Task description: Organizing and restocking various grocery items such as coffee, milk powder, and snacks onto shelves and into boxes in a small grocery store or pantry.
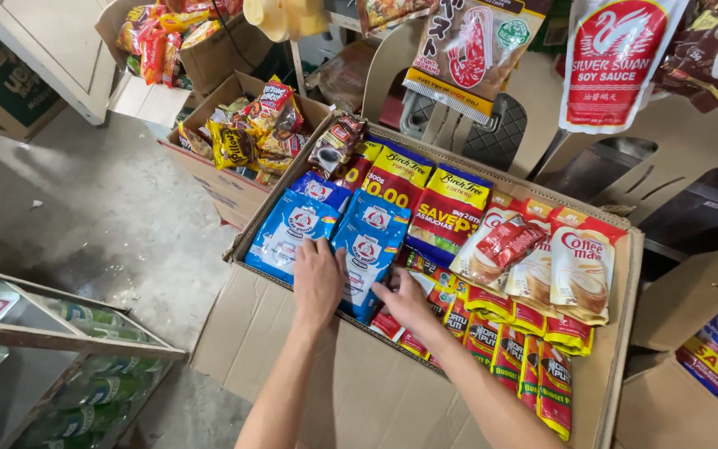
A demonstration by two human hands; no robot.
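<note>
Here, as I saw it:
Box: a wide, shallow carton (625, 333) sat before me, its near flap folded out flat, packed with rows of pouches and sachets.
Blue pouches: several blue-and-white pouches (370, 241) lay overlapping at the carton's left end, near its front edge.
Left hand: my left hand (318, 278) lay open, palm down, fingers spread flat over the seam between two blue pouches; it clasped nothing.
Right hand: my right hand (406, 301) rested just beside the rightmost blue pouch, fingers curled toward its edge and touching the red sachets (392, 326) below; I could not tell whether it pinched anything.
Handling: I judged the pouches soft, powder-filled, fairly light, with glossy film that would slide on its neighbours.
Hold: I judged the firm sealed top or side seam the best place, thumb under, fingers over, not the bulging middle.
Neighbours: red-and-yellow pouches (450, 208) stood behind, creamer packs (579, 270) to the right.
</note>
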